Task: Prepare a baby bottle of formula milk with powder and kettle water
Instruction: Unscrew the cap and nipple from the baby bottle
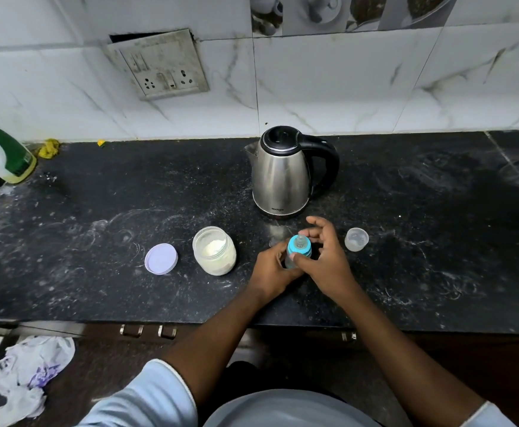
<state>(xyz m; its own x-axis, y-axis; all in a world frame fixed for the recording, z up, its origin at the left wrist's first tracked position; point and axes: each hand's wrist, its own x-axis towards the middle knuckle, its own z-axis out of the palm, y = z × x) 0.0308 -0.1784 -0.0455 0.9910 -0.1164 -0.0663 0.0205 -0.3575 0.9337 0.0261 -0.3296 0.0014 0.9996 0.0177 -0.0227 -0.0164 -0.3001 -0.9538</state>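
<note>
- We read the left hand (272, 266) as wrapped round the lower body of the bottle (289, 262), holding it upright on the counter (97, 226) so it won't spin.
- The right hand (326, 257) comes over the top, thumb and fingers pinching the teal ring (298, 248) under the teat (300, 241). We judge this a twist, but cannot tell whether on or off.
- Both hands meet on the bottle, just in front of the kettle (282, 174).
- The clear cap (356, 239) sits apart on the right, likely set aside to free the teat.
- The jar (215, 251) of powder stands open on the left, near the bottle, with its purple lid (161, 259) flat beside it.
- The kettle's lid is down and its handle points right, handy for the right hand.
- A spray bottle (5, 154) stands at the far left, well apart.
</note>
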